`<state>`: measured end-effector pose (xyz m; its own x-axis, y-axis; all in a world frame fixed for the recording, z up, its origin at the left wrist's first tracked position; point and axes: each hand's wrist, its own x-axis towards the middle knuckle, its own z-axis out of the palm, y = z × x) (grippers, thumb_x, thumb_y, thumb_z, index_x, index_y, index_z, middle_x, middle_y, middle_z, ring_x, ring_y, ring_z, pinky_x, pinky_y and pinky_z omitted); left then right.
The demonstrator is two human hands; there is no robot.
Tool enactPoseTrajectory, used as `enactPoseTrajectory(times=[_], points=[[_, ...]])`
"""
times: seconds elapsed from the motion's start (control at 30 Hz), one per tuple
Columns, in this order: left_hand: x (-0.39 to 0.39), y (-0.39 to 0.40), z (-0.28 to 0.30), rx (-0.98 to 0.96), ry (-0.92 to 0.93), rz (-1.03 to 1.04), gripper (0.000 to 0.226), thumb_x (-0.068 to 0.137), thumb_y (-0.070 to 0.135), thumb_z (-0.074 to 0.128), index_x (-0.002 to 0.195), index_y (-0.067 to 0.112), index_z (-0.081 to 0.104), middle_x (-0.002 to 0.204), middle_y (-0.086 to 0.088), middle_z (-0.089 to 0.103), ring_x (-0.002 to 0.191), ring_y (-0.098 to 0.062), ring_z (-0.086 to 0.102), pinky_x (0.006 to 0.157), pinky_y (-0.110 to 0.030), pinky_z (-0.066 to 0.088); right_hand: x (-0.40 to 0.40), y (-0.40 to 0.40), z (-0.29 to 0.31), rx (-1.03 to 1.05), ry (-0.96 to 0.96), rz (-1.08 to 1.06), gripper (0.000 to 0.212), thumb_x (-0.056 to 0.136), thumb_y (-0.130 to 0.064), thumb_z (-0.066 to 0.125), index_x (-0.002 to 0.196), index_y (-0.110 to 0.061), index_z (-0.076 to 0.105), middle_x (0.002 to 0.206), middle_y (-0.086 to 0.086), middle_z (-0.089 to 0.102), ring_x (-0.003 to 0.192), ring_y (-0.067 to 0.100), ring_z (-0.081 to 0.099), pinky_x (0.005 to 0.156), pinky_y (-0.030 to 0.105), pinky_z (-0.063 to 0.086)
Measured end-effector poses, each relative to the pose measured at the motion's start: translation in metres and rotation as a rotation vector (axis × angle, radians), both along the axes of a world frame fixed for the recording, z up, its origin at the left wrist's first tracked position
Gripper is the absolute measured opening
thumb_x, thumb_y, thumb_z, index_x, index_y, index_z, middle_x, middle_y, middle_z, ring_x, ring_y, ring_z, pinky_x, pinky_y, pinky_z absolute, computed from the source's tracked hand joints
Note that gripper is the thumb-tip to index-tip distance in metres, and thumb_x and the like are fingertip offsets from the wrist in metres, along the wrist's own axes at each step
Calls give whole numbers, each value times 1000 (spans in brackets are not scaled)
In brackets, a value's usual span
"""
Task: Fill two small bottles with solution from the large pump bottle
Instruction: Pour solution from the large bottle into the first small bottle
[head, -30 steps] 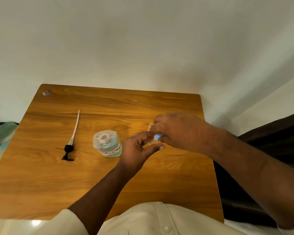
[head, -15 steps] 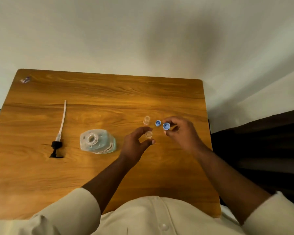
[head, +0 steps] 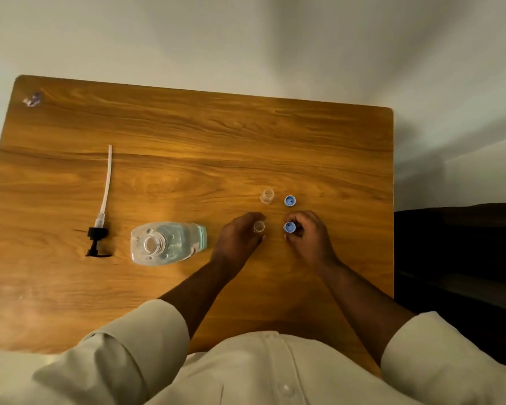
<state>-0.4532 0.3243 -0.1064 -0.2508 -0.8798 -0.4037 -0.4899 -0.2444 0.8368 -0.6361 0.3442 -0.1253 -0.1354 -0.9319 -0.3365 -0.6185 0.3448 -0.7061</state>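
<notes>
Left hand [head: 240, 238] grips an uncapped small bottle [head: 258, 227]; right hand [head: 306, 232] pinches a blue cap [head: 289, 227]. Second small bottle [head: 267, 196] and second cap [head: 289, 201] stand just beyond the hands. Large bottle [head: 165, 243], pump off, sits close left of the left hand; bare desk [head: 187, 135] beyond, its right edge near the right hand.
</notes>
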Motion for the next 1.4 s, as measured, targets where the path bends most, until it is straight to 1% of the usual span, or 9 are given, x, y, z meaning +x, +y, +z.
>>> enactPoseTrajectory(times=[0.27,0.47,0.6,0.73,0.9,1.07,1.2,1.3,1.4], points=[[2,2,13,-39,-5,-2,43,83,13,74,123,24,64,127,3,64,119,-13,57,100,-31,50,-5,8,6,86,-2,42,56,72,-8,78,124,-16,56,126,3,51,114,17,52,92,27,49],[25,43,60,-183,90,116,40,82,18,77,119,24,63,125,12,62,121,-4,55,101,-29,47,-9,41,42,57,368,108,61,76,-41,73,132,-31,49,134,-3,47,124,20,39,99,38,34],[61,74,96,-209,152,169,47,83,16,76,125,28,60,121,15,64,115,4,59,95,-15,49,24,47,65,-65,133,103,54,76,-31,76,125,-27,56,131,-2,48,124,19,41,99,36,42],[98,99,117,-314,147,243,49,81,13,77,127,18,60,119,11,67,114,-4,62,93,-19,52,83,28,81,-186,-101,240,59,71,-32,80,126,-26,57,133,-10,44,127,10,40,94,39,50],[130,108,136,-394,173,406,37,80,8,78,110,15,56,105,11,68,104,-7,66,90,-21,53,146,7,109,-184,-272,371,90,65,-31,84,143,-26,37,147,-11,27,133,-2,21,96,3,21],[166,98,147,-363,196,293,36,82,9,75,114,18,61,109,18,67,110,-6,63,90,-23,54,177,8,104,-188,-294,388,103,61,-27,87,144,-33,28,158,-13,-1,140,-1,9,105,14,28],[191,87,152,-314,283,272,36,83,10,74,115,22,63,108,19,69,107,-6,65,88,-31,55,194,13,92,-285,-229,243,88,57,-24,90,127,-40,41,147,-8,19,134,1,21,96,0,31],[199,83,147,-250,332,273,38,83,8,75,118,21,65,109,10,72,105,-9,68,84,-38,59,202,13,88,-351,-249,155,76,57,-18,90,118,-37,49,128,-3,32,126,16,38,94,7,39],[205,79,140,-208,369,268,41,82,6,76,120,17,65,110,4,73,101,-12,70,81,-40,60,206,14,86,-365,-221,117,83,56,-17,90,121,-41,44,126,-1,34,119,17,44,92,13,45]])
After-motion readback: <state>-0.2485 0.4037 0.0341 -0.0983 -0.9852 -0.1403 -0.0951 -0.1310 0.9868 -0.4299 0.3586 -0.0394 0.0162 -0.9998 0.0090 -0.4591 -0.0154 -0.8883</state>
